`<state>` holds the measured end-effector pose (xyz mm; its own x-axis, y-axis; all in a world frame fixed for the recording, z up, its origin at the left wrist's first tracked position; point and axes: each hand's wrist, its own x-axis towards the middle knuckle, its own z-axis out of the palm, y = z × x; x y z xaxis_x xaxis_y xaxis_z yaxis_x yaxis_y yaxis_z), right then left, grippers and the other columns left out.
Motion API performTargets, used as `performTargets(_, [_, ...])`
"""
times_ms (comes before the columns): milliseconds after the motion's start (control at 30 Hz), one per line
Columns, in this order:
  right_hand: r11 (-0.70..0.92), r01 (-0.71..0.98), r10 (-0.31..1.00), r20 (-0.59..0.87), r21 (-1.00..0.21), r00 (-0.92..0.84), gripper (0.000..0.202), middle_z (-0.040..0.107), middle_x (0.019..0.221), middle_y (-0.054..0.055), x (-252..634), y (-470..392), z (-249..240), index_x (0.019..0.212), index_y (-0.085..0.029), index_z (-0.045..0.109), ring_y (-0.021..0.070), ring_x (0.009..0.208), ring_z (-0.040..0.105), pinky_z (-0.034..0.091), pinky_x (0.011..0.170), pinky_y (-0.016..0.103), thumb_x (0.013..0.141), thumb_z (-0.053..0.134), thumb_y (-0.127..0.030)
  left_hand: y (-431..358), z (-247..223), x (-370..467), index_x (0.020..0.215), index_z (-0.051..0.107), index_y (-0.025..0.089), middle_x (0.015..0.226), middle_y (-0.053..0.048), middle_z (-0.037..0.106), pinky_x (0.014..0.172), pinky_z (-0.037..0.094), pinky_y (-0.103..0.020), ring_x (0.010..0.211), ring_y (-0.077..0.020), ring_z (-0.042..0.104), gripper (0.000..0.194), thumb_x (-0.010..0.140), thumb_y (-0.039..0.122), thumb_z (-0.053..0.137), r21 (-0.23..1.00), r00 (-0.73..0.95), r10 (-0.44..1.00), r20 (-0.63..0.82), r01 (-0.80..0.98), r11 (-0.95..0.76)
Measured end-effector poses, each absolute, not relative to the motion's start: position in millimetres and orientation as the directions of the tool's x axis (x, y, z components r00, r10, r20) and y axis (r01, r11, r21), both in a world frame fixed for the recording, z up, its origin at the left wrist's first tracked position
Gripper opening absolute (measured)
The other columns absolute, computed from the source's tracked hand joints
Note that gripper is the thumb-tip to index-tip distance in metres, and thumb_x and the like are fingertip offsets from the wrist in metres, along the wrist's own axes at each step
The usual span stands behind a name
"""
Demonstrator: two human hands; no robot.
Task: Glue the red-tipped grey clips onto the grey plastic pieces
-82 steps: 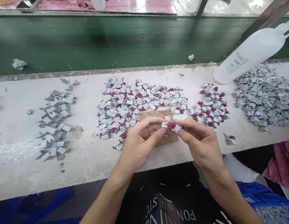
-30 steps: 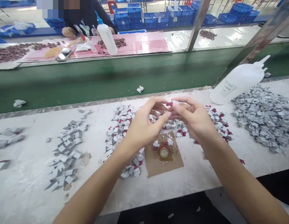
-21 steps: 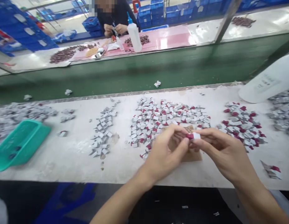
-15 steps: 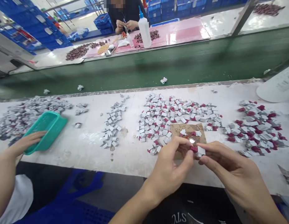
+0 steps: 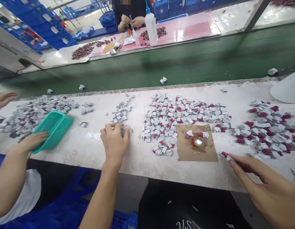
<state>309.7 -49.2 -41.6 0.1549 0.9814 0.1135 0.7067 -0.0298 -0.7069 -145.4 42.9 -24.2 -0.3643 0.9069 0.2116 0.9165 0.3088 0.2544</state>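
My left hand (image 5: pixel 115 141) is over the near end of a narrow pile of small white blocks (image 5: pixel 121 113). Its fingers are bent and the thumb stands apart; grey-white pieces show beside the thumb, and I see none clearly gripped. Between the thumb and forefinger of my right hand (image 5: pixel 259 178) is a small dark red and white piece (image 5: pixel 225 155), low over the white tabletop. Left of it lies a brown cardboard square (image 5: pixel 185 154) with a shiny wet spot of amber liquid (image 5: pixel 197 142) and a couple of red-and-white pieces (image 5: pixel 202 135).
Red-and-white pieces form a wide pile (image 5: pixel 183 111) and a right-hand heap (image 5: pixel 266 130). A neighbour's hand (image 5: pixel 36 140) rests in a green tray (image 5: pixel 66 122) by a grey heap (image 5: pixel 42 108). Beyond the green belt (image 5: pixel 128 70), a person works near a white bottle (image 5: pixel 151 30).
My hands have parted: the left went left to the white blocks, the right moved right with the red-and-white piece. The cardboard is now uncovered. Another neighbour's hand appears at far left.
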Motion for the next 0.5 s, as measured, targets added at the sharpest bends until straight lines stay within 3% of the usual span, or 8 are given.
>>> performTargets(167, [0.066, 0.714, 0.977, 0.191, -0.697, 0.096, 0.015, 0.088, 0.102, 0.001, 300.3, -43.5, -41.5, 0.111, -0.030, 0.086, 0.0230, 0.076, 0.081, 0.066, 0.074, 0.037, 0.110, 0.075, -0.041, 43.9, -33.1, -144.7, 0.115, 0.077, 0.019, 0.139, -0.030, 0.068, 0.121, 0.047, -0.079, 0.144, -0.0570, 0.058, 0.030, 0.107, 0.042, 0.060, 0.266, -0.330, 0.919, 0.216, 0.926, 0.270])
performTargets(300, [0.058, 0.609, 0.976, 0.172, -0.791, 0.132, 0.010, 0.089, 0.110, 0.001, 287.7, -36.7, -29.4, 0.116, -0.033, 0.087, 0.0234, 0.091, 0.085, 0.068, 0.080, 0.035, 0.111, 0.079, -0.032, 30.4, -28.7, -138.7, 0.113, 0.074, 0.023, 0.135, -0.025, 0.076, 0.126, 0.046, -0.075, 0.142, -0.0512, 0.065, 0.034, 0.106, 0.053, 0.061, 0.353, -0.257, 0.948, 0.190, 0.919, 0.178])
performTargets(400, [0.102, 0.534, 0.977, 0.187, -0.839, 0.106, 0.015, 0.091, 0.116, 0.001, 272.8, -28.0, -18.7, 0.121, -0.034, 0.088, 0.0243, 0.105, 0.087, 0.070, 0.092, 0.036, 0.112, 0.079, -0.026, 11.6, -23.3, -129.3, 0.114, 0.077, 0.026, 0.127, -0.017, 0.081, 0.111, 0.058, -0.062, 0.128, -0.0434, 0.071, 0.038, 0.104, 0.060, 0.062, 0.482, -0.240, 0.969, 0.059, 0.857, 0.183])
performTargets(500, [0.175, 0.510, 0.975, 0.222, -0.843, 0.032, 0.019, 0.092, 0.118, 0.001, 257.7, -16.7, -13.5, 0.123, -0.032, 0.087, 0.0242, 0.108, 0.089, 0.072, 0.095, 0.036, 0.113, 0.077, -0.020, -3.7, -23.9, -119.6, 0.110, 0.081, 0.027, 0.127, -0.015, 0.082, 0.105, 0.060, -0.057, 0.125, -0.0411, 0.071, 0.042, 0.102, 0.063, 0.062, 0.542, -0.234, 0.971, -0.049, 0.810, 0.223])
